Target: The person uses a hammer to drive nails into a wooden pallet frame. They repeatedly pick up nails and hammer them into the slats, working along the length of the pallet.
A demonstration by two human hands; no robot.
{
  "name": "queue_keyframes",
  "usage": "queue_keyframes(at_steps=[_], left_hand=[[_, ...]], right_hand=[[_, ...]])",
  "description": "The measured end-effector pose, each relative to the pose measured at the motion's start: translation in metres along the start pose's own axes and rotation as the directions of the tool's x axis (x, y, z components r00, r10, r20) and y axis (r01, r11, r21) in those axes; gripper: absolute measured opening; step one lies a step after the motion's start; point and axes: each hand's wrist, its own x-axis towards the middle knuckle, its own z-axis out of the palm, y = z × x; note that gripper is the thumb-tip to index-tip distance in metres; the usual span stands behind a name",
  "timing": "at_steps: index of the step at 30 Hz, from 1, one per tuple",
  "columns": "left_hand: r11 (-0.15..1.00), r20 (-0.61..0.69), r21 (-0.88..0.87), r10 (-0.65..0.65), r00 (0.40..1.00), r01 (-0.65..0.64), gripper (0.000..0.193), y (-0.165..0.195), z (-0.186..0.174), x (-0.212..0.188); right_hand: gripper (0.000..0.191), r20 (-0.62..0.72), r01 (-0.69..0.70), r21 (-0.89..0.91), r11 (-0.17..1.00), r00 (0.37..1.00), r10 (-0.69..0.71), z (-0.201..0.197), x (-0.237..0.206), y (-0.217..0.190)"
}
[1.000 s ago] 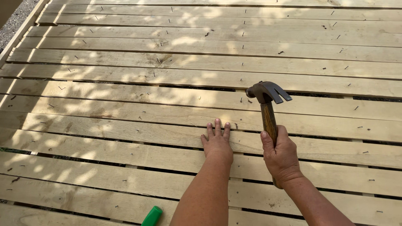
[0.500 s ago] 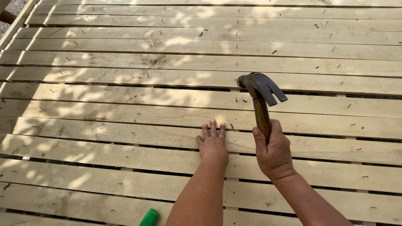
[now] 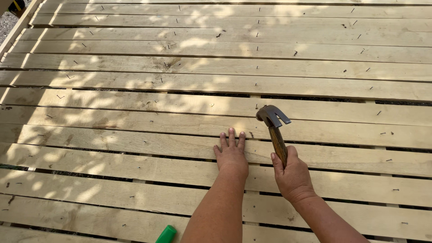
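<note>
Pale, rough-sawn wooden deck boards (image 3: 135, 148) lie matt; the claw hammer (image 3: 273, 130) pairs dull dark metal with a brown wooden handle.

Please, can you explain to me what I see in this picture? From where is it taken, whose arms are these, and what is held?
The picture comes from a camera worn on a person's head, looking down, so the two bare arms are that person's own. The surface is a platform of pale wooden planks with dark gaps between them and many small nails in them. The left hand lies flat on a plank, fingers stretched forward. The right hand keeps a closed grip on the brown wooden handle of a claw hammer with a dark metal head, raised above the planks. At the bottom edge a small bright green object shows; I cannot tell what it is.
</note>
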Motion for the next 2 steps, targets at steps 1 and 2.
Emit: queue_keyframes(at_steps=[1, 2], left_hand=[[1.0, 0.002, -0.003, -0.001, 1.0, 0.001, 0.109, 0.0017, -0.0024, 0.0], [1.0, 0.001, -0.002, -0.009, 1.0, 0.009, 0.11, -0.0006, -0.0058, 0.0007]], right_hand=[[0.038, 0.062, -0.04, -0.087, 0.995, 0.997, 0.046, 0.0012, 0.0074, 0.0039], [0.038, 0.08, -0.052, -0.052, 0.997, 0.995, 0.056, 0.0026, 0.0162, 0.0075]])
